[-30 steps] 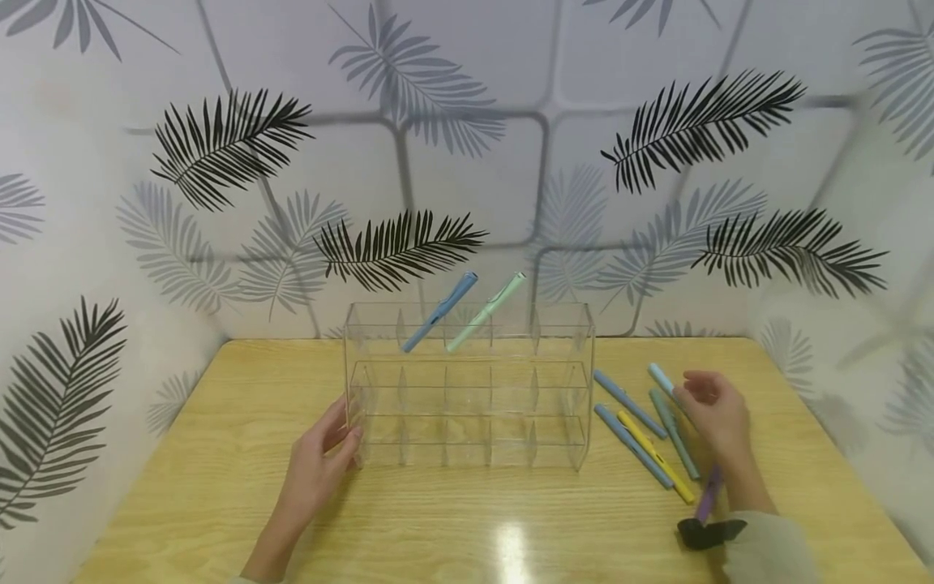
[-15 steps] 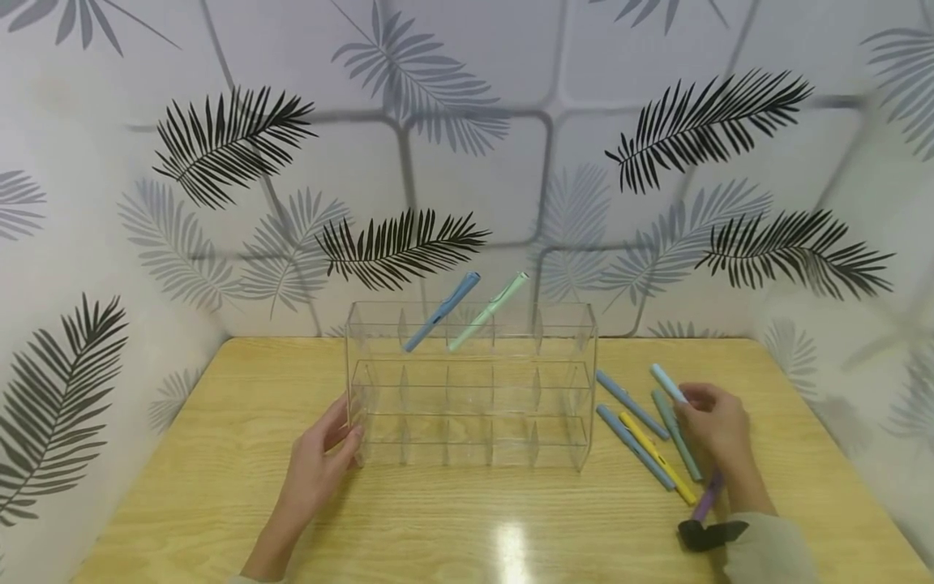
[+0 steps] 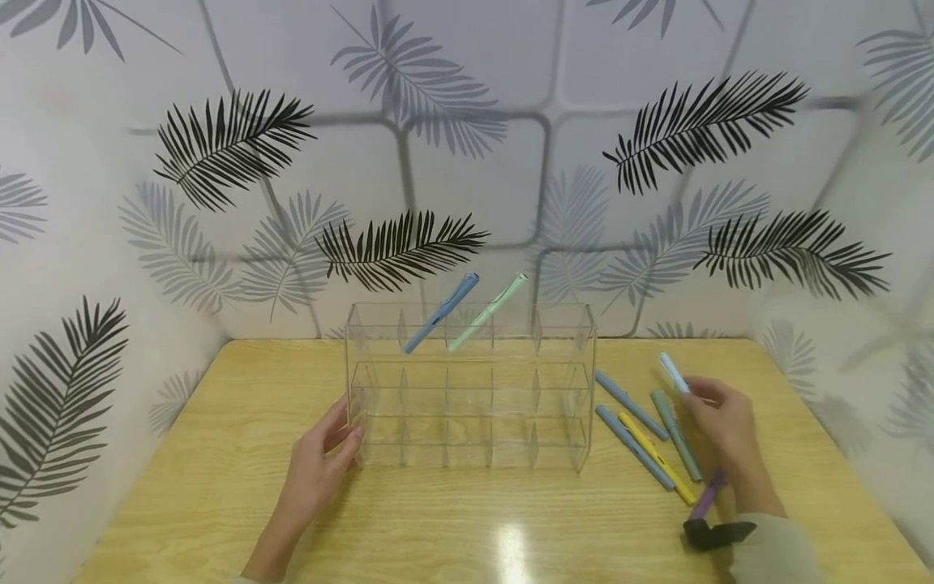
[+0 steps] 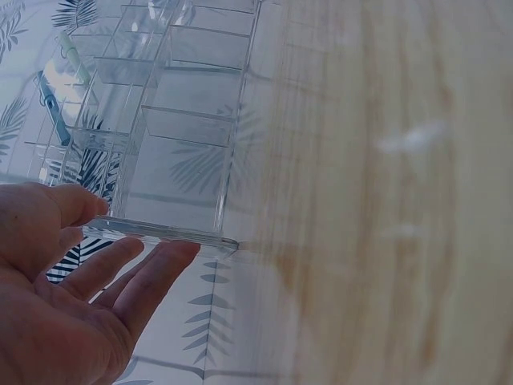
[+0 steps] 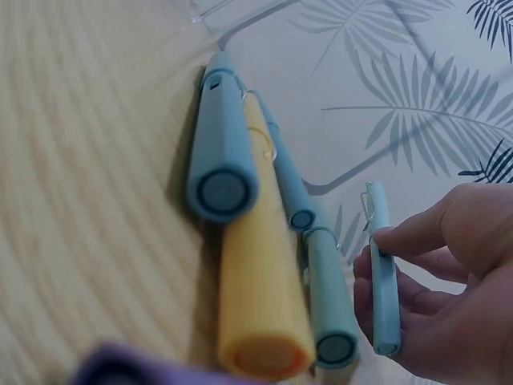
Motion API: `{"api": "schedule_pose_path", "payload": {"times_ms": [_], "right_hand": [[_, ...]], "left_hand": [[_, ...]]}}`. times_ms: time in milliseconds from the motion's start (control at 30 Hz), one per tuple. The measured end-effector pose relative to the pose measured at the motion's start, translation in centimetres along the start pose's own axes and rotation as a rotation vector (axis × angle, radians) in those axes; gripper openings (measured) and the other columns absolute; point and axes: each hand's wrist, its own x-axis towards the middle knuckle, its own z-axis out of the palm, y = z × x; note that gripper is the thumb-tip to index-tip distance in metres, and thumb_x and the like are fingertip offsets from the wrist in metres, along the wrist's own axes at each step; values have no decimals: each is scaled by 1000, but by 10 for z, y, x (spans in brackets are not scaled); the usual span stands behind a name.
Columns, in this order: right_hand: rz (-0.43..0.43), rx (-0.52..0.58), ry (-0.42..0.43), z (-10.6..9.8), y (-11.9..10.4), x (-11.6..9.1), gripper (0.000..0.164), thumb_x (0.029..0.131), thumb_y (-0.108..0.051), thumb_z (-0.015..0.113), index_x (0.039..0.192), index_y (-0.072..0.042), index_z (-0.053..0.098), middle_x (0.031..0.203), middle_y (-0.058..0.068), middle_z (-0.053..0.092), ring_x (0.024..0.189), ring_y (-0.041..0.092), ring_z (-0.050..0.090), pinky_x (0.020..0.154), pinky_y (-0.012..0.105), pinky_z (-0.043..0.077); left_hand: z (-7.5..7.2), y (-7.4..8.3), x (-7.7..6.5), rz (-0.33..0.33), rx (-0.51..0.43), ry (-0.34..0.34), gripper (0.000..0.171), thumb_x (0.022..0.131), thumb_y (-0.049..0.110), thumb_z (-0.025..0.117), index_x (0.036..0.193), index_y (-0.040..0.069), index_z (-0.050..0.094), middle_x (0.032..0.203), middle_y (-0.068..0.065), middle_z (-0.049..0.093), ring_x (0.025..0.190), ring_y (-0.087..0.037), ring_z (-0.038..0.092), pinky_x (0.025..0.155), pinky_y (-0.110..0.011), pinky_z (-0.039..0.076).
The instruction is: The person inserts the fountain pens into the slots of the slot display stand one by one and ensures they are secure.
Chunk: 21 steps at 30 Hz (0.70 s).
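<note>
A clear acrylic organizer (image 3: pixel 467 401) with rows of compartments stands on the table. My left hand (image 3: pixel 321 454) holds its left side, the thumb at the front edge and the fingers along the side panel (image 4: pixel 172 233). In the top row, a blue pen (image 3: pixel 441 313) and a mint green pen (image 3: pixel 487 312) lean to the right. My right hand (image 3: pixel 722 414) pinches a light blue pen (image 5: pixel 385 281) between thumb and fingers, tilted above the table. Beside that hand lie a dark green pen (image 3: pixel 677 435), a yellow pen (image 3: pixel 657 458) and two blue pens (image 3: pixel 633 446).
A purple pen (image 3: pixel 706 496) lies near the right wrist, partly covered by a black strap piece (image 3: pixel 718 534). The wood-grain table (image 3: pixel 409 527) meets a leaf-patterned backdrop (image 3: pixel 467 178) behind the organizer and at both sides.
My right hand has taken hold of the light blue pen and raised it slightly off the table, shifting a little to the right. The left hand stays on the organizer.
</note>
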Motion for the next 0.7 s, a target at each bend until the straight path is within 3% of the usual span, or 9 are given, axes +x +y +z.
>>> {"api": "schedule_pose_path", "payload": {"times_ms": [100,233,333,500,700], "right_hand": [[-19,107,-4,-1,-4,1,42,102,-7,60,140,9,54,126,29,61,83,-4,66,74,17,60],[-60,181,3,-2,-11,-1,42,103,-6,56,141,10,51,111,7,66,84,0,67,76,19,62],[-93,188,-9,-3,-18,-3,44,106,-17,58,141,9,52,106,-7,65,87,2,67,74,22,62],[-106,201,-20,-3,-29,-6,50,105,-28,62,139,7,54,100,-15,67,88,4,67,72,24,63],[-125,440,-27,-2,-50,-11,36,101,-13,67,131,5,59,94,-10,71,85,7,69,74,25,64]], "left_hand": [[0,0,1,6,-7,0,53,104,10,61,154,7,44,143,-33,52,122,-56,57,69,-35,66],[0,-1,2,3,-11,0,53,104,12,62,155,9,45,144,-32,51,122,-56,56,70,-35,66],[0,0,2,-2,-8,-1,53,104,13,62,154,9,45,145,-32,51,123,-56,56,71,-35,66],[-1,0,1,-5,-10,2,53,104,12,62,154,8,46,144,-31,52,123,-55,57,70,-35,66],[-1,-1,0,-2,-3,11,54,103,11,63,154,8,46,144,-30,54,123,-53,58,70,-36,66]]}}
